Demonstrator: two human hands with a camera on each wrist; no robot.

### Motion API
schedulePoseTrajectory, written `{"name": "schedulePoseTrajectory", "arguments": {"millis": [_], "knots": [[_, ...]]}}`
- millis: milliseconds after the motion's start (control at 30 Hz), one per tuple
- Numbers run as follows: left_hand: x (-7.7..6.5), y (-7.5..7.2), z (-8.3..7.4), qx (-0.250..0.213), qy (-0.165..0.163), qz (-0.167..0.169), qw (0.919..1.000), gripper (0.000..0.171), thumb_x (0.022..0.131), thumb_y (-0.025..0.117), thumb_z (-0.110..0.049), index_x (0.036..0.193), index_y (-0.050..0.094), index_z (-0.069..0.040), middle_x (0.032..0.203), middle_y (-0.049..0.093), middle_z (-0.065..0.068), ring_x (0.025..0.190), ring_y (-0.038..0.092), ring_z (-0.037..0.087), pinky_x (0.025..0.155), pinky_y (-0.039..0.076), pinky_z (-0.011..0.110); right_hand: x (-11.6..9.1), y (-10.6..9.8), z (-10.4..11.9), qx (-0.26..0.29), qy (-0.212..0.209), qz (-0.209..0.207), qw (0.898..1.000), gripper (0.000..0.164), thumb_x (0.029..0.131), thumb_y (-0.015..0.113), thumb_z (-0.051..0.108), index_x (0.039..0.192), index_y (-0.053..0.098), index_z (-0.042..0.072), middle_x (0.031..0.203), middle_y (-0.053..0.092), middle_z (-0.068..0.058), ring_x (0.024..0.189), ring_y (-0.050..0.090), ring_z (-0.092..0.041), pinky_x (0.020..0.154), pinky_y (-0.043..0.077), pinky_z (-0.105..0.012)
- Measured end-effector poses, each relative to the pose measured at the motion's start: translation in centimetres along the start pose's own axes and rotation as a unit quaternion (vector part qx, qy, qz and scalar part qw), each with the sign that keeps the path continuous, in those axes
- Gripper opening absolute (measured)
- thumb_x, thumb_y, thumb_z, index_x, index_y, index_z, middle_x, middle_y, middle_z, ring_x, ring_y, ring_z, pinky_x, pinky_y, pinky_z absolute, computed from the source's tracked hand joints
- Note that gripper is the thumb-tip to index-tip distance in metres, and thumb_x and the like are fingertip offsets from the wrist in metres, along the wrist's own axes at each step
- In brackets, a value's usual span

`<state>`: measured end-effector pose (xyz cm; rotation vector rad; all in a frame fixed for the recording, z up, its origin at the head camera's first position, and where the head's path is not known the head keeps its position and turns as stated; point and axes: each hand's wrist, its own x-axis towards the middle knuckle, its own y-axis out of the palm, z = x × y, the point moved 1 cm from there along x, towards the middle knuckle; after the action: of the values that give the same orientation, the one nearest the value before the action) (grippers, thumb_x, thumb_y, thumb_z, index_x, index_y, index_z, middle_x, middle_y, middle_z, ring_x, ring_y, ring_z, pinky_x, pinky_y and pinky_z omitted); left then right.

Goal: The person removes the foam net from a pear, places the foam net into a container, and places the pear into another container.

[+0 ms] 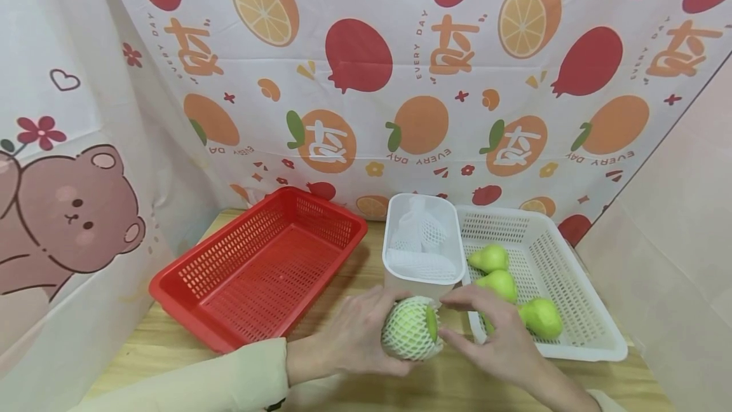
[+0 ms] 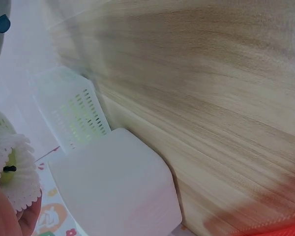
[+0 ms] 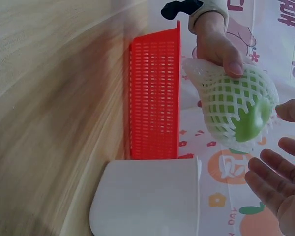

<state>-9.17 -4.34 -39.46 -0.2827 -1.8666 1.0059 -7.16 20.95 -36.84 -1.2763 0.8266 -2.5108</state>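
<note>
A green pear [image 1: 431,322] sits in a white foam net [image 1: 407,332], held by my left hand [image 1: 357,329] over the table's front part. In the right wrist view the net [image 3: 221,101] covers most of the pear, leaving its rounded bottom [image 3: 253,120] bare. A dark stem [image 2: 10,168] pokes out at the other end in the left wrist view. My right hand [image 1: 497,336] is beside the bare end, fingers spread and the thumb close to the net's edge. Whether that thumb touches it, I cannot tell.
A white bin [image 1: 422,283] with foam nets [image 1: 423,264] inside stands behind the hands. To its right, a white basket [image 1: 583,351] contains several green pears [image 1: 488,258]. A red basket [image 1: 269,272] lies on the left. Printed cloth [image 1: 366,126] hangs behind the wooden table [image 1: 149,342].
</note>
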Motion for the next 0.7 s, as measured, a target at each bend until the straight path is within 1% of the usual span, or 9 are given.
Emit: {"name": "schedulePoseTrajectory", "arguments": {"millis": [100, 200, 333, 433, 567, 700], "knots": [[0.0, 0.0, -0.1, 0.001, 0.000, 0.006, 1.0000, 0.091, 0.055, 0.097, -0.056, 0.128, 0.060, -0.017, 0.103, 0.070, -0.010, 0.086, 0.064, 0.001, 0.070, 0.051, 0.011, -0.1, 0.4, -0.1, 0.008, -0.001, 0.014, 1.000, 0.041, 0.079, 0.091, 0.008, 0.116, 0.073, 0.013, 0.108, 0.076, -0.001, 0.100, 0.073, -0.010, 0.091, 0.057, -0.015], [0.1, 0.0, -0.1, 0.000, 0.000, 0.012, 0.9999, 0.090, 0.057, 0.097, -0.056, 0.129, 0.060, -0.016, 0.105, 0.070, -0.010, 0.089, 0.065, 0.001, 0.072, 0.052, 0.012, -0.2, 0.6, -0.1, 0.018, 0.010, 0.030, 0.999, 0.042, 0.079, 0.090, 0.007, 0.116, 0.073, 0.015, 0.107, 0.076, 0.003, 0.097, 0.073, -0.011, 0.088, 0.059, -0.017], [0.0, 0.1, -0.2, 0.006, -0.002, 0.017, 0.9998, 0.091, 0.058, 0.098, -0.055, 0.131, 0.059, -0.016, 0.105, 0.070, -0.010, 0.090, 0.065, 0.001, 0.073, 0.053, 0.012, -0.2, 0.8, -0.1, 0.026, 0.028, 0.051, 0.998, 0.047, 0.078, 0.091, 0.006, 0.120, 0.071, 0.017, 0.111, 0.074, 0.005, 0.099, 0.073, -0.012, 0.087, 0.061, -0.020], [0.0, 0.2, -0.2, 0.011, -0.007, 0.023, 0.9996, 0.092, 0.057, 0.098, -0.055, 0.131, 0.058, -0.016, 0.105, 0.071, -0.010, 0.089, 0.064, 0.002, 0.073, 0.052, 0.011, -0.3, 1.1, -0.1, 0.024, 0.036, 0.064, 0.997, 0.052, 0.075, 0.091, 0.005, 0.122, 0.070, 0.016, 0.114, 0.074, 0.003, 0.101, 0.073, -0.011, 0.086, 0.062, -0.023], [0.0, 0.2, -0.2, 0.011, -0.010, 0.031, 0.9994, 0.094, 0.057, 0.099, -0.054, 0.131, 0.058, -0.016, 0.106, 0.071, -0.010, 0.091, 0.065, 0.003, 0.075, 0.053, 0.013, -0.2, 1.4, -0.1, 0.011, 0.058, 0.080, 0.995, 0.059, 0.072, 0.093, 0.009, 0.125, 0.068, 0.018, 0.118, 0.073, 0.004, 0.101, 0.073, -0.008, 0.085, 0.063, -0.026], [0.2, 0.1, -0.2, 0.016, -0.009, 0.028, 0.9994, 0.093, 0.058, 0.099, -0.055, 0.131, 0.058, -0.016, 0.108, 0.073, -0.009, 0.092, 0.066, 0.004, 0.075, 0.054, 0.015, -0.2, 1.8, 0.0, 0.004, 0.084, 0.090, 0.992, 0.065, 0.071, 0.094, 0.014, 0.129, 0.066, 0.022, 0.121, 0.073, 0.007, 0.101, 0.073, -0.005, 0.086, 0.063, -0.028]]}}
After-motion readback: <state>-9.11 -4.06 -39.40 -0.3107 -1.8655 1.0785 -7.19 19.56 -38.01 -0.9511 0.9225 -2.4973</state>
